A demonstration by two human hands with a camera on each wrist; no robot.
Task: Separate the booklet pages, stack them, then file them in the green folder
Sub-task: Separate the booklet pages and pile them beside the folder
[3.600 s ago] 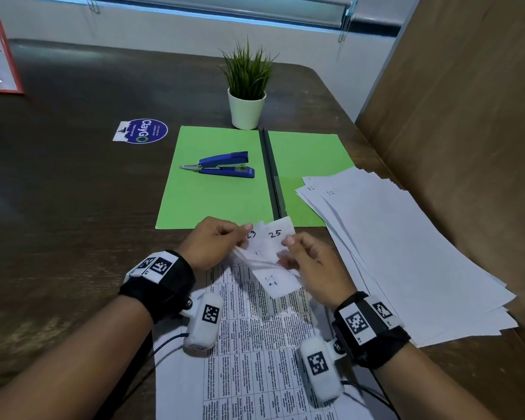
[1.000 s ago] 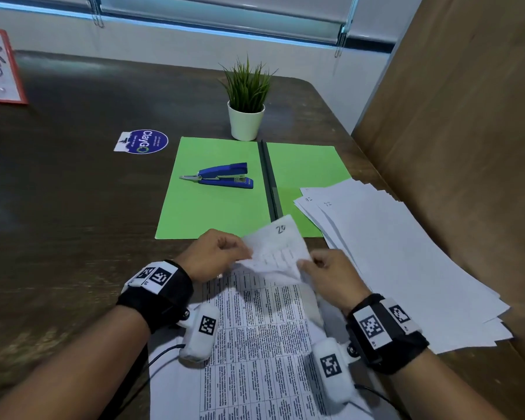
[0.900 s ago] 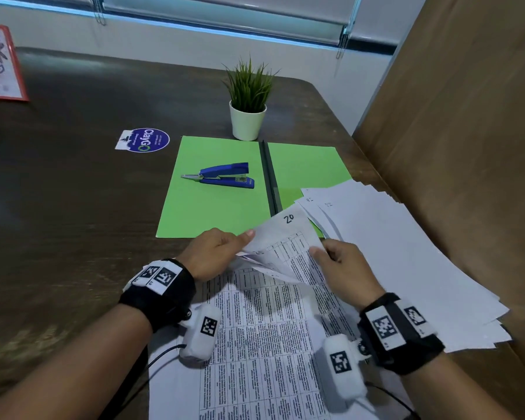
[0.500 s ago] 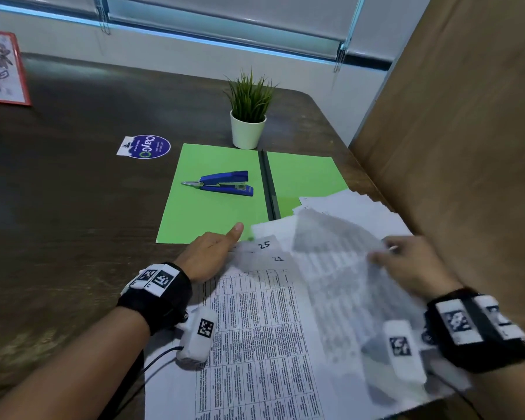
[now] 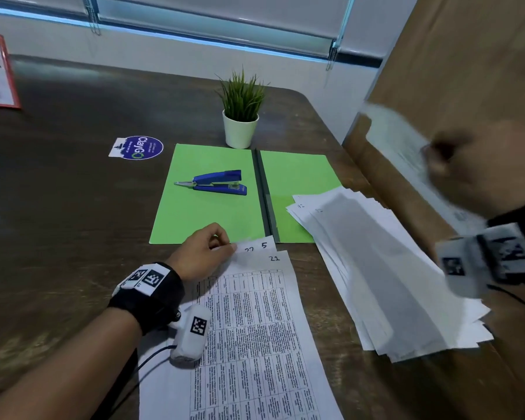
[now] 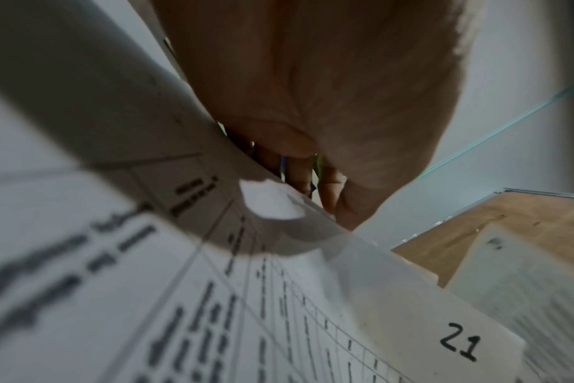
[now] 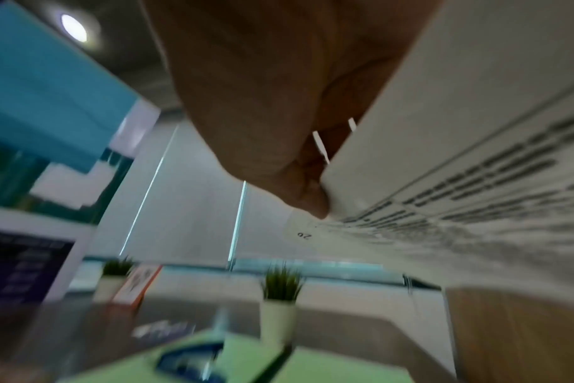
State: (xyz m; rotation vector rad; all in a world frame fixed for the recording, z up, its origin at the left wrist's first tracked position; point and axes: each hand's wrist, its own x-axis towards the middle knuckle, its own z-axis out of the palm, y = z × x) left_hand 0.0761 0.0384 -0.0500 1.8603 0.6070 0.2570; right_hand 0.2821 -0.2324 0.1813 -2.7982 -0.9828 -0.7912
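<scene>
The booklet point(image 5: 255, 328) lies near the table's front edge with page 21 on top. My left hand point(image 5: 225, 242) pinches its top-left corner, and the left wrist view shows the thumb point(image 6: 279, 140) on the curled corner of the booklet point(image 6: 279, 324). My right hand point(image 5: 434, 156) is raised at the right, blurred, and pinches a loose sheet point(image 5: 397, 140). The right wrist view shows that sheet point(image 7: 443, 181) marked 20. Below it lies the stack of separated pages point(image 5: 391, 283). The green folder point(image 5: 209, 213) lies open beyond the booklet.
A blue stapler point(image 5: 215, 183) rests on the folder's left half. A small potted plant point(image 5: 240, 116) stands behind the folder, and a round sticker point(image 5: 137, 147) is to its left. A wooden panel point(image 5: 467, 56) borders the table's right side.
My right hand pulled page 20 off the booklet and swung it up and right over the loose stack. Page 21 is now on top. My left hand stayed at the corner.
</scene>
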